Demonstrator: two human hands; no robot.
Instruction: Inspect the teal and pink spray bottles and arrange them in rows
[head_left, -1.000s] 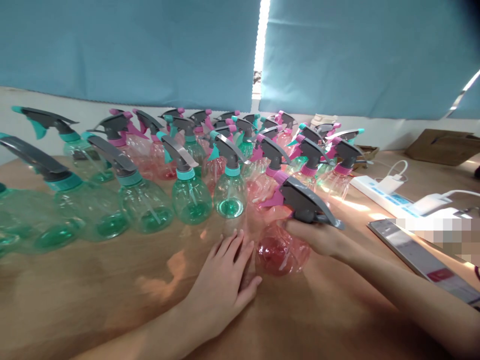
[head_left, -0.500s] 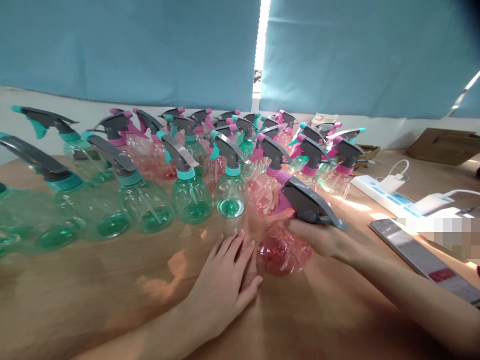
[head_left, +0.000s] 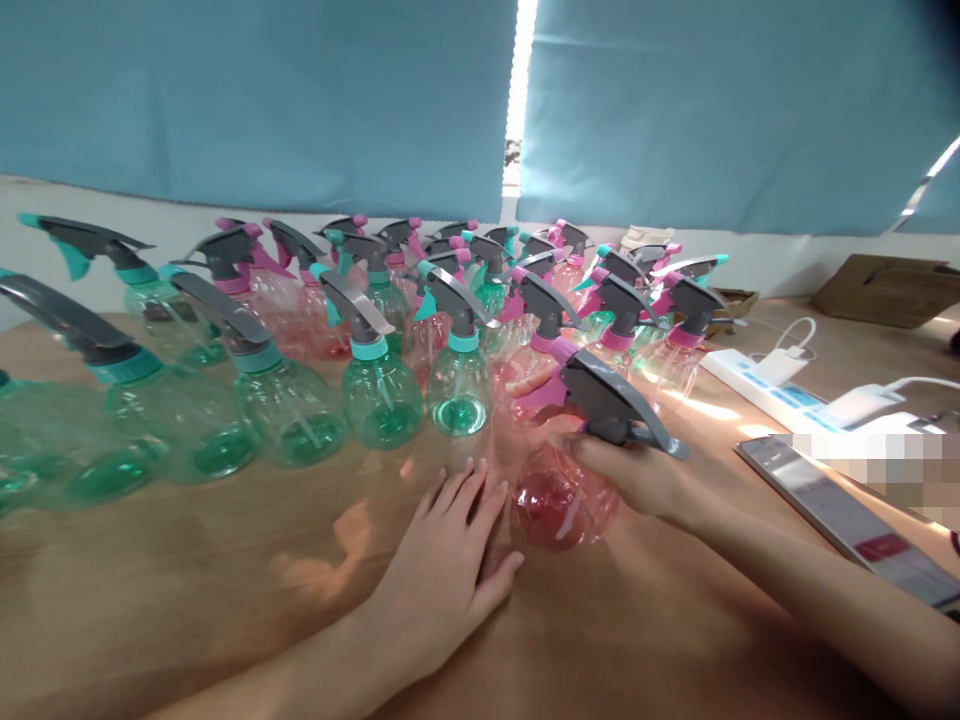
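My right hand [head_left: 637,470] is wrapped round the neck of a clear pink spray bottle [head_left: 562,505] with a grey and pink trigger head. An index finger reaches forward at its pink trigger [head_left: 546,392]. The bottle's base is at the tabletop, close to the fingers of my left hand [head_left: 450,550]. That left hand lies flat on the wood, its fingers stretched out and holding nothing. Just beyond it stand a small green spray bottle [head_left: 460,395] and another green spray bottle [head_left: 382,400].
Several green and pink spray bottles [head_left: 292,410] stand in rows across the table [head_left: 247,580]. To the right lie a phone [head_left: 825,510] and a white power strip [head_left: 772,385] with chargers and cables. A brown paper bag [head_left: 885,290] sits behind, before blue blinds [head_left: 262,110].
My right index finger now stretches further out in front of the trigger. The held bottle's head has shifted very slightly left; my left hand stays in place.
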